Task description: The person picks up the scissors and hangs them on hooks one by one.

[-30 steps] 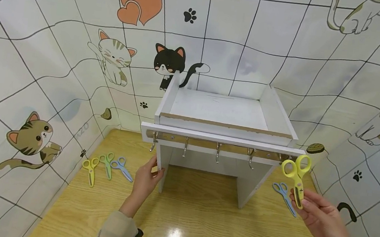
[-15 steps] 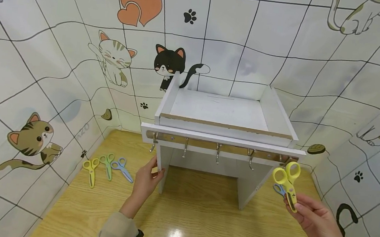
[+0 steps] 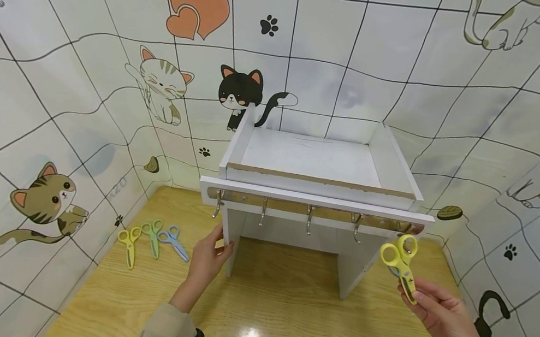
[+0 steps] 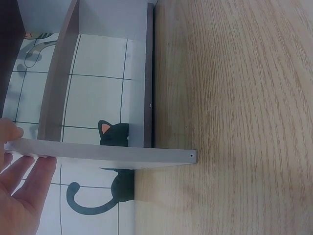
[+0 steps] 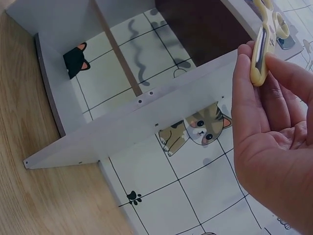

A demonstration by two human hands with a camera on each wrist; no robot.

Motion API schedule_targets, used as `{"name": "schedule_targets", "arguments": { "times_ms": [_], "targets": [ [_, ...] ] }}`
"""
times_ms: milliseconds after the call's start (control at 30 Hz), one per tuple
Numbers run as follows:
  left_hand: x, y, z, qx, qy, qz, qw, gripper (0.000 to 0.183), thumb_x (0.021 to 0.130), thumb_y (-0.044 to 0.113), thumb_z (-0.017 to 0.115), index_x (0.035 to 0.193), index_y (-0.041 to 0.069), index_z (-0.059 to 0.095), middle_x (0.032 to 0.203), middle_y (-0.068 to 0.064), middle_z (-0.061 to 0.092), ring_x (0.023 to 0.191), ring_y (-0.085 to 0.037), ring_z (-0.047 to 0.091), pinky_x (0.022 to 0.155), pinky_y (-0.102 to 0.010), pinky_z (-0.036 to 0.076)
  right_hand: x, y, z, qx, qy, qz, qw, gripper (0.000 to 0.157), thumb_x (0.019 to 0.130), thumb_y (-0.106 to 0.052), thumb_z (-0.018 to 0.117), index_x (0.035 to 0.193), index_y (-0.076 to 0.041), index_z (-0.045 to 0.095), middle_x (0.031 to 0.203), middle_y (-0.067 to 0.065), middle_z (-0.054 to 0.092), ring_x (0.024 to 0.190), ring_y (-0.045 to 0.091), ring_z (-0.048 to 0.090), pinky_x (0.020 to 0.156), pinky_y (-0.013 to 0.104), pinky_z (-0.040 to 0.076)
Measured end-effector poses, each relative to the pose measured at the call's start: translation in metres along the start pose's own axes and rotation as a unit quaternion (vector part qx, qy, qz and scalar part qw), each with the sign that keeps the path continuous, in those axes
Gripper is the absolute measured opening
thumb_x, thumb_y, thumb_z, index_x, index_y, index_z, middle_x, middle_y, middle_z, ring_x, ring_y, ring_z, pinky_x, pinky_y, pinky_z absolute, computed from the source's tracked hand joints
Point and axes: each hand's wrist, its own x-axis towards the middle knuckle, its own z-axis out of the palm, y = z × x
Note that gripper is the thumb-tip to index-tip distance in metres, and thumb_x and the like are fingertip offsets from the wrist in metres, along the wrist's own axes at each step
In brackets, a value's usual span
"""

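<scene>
My right hand (image 3: 447, 319) pinches a pair of yellow scissors (image 3: 404, 273) by the blade end, handle loops pointing up. The loops are at the rightmost hook of the white shelf's metal hook rail (image 3: 288, 205); part of that hook shows within one loop, but I cannot tell whether it bears them. In the right wrist view the yellow scissors (image 5: 263, 54) lie between thumb and fingers. My left hand (image 3: 207, 258) grips the left side panel of the white shelf (image 3: 230, 236). The left wrist view shows thumb and fingers on opposite faces of that panel (image 4: 107, 154).
On the table's left lie yellow scissors (image 3: 130, 244), green scissors (image 3: 154, 237) and blue scissors (image 3: 175, 243). Another blue pair (image 3: 394, 270) is mostly hidden behind the held scissors. Cat-printed wall covering (image 3: 323, 42) surrounds the wooden table (image 3: 284, 318).
My right hand has moved left and slightly down with the yellow scissors, bringing their loops under the rightmost hook and over the blue pair. The left hand has kept its place on the panel.
</scene>
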Motion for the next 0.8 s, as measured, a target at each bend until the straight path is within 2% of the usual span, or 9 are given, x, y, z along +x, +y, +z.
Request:
{"name": "schedule_targets", "arguments": {
  "times_ms": [167,433,600,800],
  "targets": [
    [0.0,0.0,0.001,0.001,0.002,0.004,1.0,0.057,0.09,0.007,0.071,0.143,0.016,0.052,0.122,-0.014,0.071,0.114,-0.033,0.068,0.08,-0.038,0.063,0.0,0.004,-0.002,-0.007,0.02,0.005,1.0,0.048,0.099,0.018,0.035,0.122,-0.004,0.071,0.119,0.007,0.073,0.108,0.021,0.072,0.094,0.03,0.058],
    [0.0,0.0,0.001,0.007,0.001,-0.001,1.0,0.055,0.09,0.008,0.071,0.142,0.017,0.053,0.121,-0.013,0.071,0.114,-0.032,0.068,0.08,-0.037,0.063,0.0,0.008,-0.008,0.027,-0.014,0.012,0.999,0.048,0.1,0.018,0.033,0.124,-0.003,0.069,0.123,0.007,0.071,0.112,0.022,0.071,0.097,0.031,0.057],
    [0.0,0.0,0.001,0.007,0.0,-0.001,1.0,0.054,0.09,0.008,0.071,0.141,0.017,0.054,0.119,-0.013,0.072,0.114,-0.032,0.068,0.08,-0.037,0.063,-0.001,0.01,-0.013,0.042,-0.019,0.014,0.999,0.05,0.101,0.017,0.031,0.126,-0.003,0.068,0.123,0.008,0.071,0.112,0.022,0.071,0.098,0.031,0.057],
    [0.0,-0.001,0.001,0.005,0.002,0.001,1.0,0.057,0.09,0.008,0.071,0.143,0.016,0.052,0.12,-0.014,0.072,0.114,-0.033,0.068,0.08,-0.037,0.063,-0.002,0.012,-0.016,0.028,0.021,0.017,0.999,0.048,0.103,0.013,0.032,0.123,-0.007,0.071,0.116,0.006,0.074,0.106,0.018,0.072,0.092,0.029,0.06]
  ]
}}
